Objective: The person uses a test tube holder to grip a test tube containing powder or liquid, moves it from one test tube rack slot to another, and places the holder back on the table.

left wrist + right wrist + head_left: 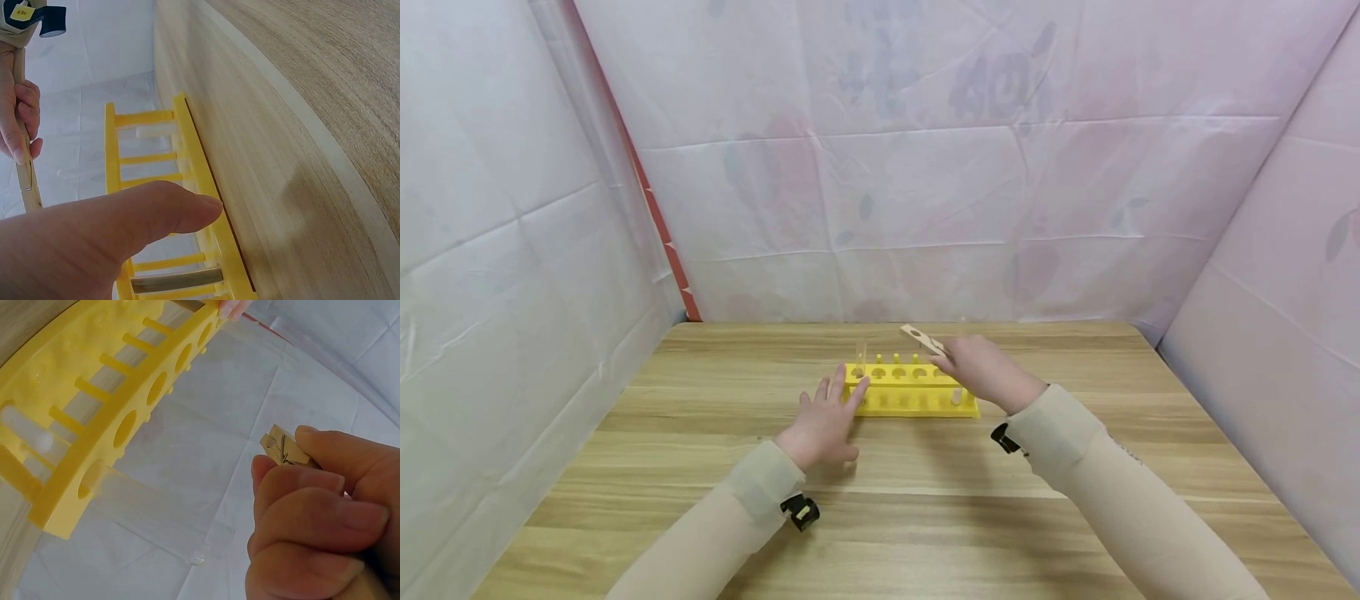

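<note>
A yellow test tube rack stands on the table. My left hand is at its left end, fingers extended, the fingertips at the upper bar; in the left wrist view the thumb lies across the front of the rack. My right hand grips a wooden test tube clamp above the right end, its jaw end pointing up and left, with no tube in it. A clear test tube is in the leftmost hole. Another test tube, with something white at its bottom, is in the rightmost hole.
The wooden table extends around the rack on all sides. A pale printed cloth hangs behind the table's far edge, with more cloth at left and right. Short yellow pegs stick up along the rack's back.
</note>
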A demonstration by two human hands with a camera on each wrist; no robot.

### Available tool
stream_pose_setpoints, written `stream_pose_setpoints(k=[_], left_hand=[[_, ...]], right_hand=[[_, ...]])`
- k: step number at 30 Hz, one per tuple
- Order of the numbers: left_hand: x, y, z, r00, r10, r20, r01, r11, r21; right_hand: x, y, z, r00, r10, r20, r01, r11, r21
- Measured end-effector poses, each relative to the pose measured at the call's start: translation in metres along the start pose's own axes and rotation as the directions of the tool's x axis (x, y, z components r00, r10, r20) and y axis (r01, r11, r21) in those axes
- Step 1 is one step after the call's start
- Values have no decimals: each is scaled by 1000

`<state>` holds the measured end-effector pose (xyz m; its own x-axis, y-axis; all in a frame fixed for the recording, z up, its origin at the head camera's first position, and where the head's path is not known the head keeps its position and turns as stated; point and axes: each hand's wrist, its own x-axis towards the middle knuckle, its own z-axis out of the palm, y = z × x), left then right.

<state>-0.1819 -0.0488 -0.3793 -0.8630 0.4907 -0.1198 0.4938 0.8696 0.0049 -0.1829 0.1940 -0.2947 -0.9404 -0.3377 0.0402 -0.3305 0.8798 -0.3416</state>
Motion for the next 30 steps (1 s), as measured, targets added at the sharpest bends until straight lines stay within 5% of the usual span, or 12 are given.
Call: stream_pose_setpoints(k=[30], left_hand=[[0,0,1,1000,4,-5,-4,1000,23]], right_hand=[[-18,17,-6,999,50,-1,-50,999,-16]])
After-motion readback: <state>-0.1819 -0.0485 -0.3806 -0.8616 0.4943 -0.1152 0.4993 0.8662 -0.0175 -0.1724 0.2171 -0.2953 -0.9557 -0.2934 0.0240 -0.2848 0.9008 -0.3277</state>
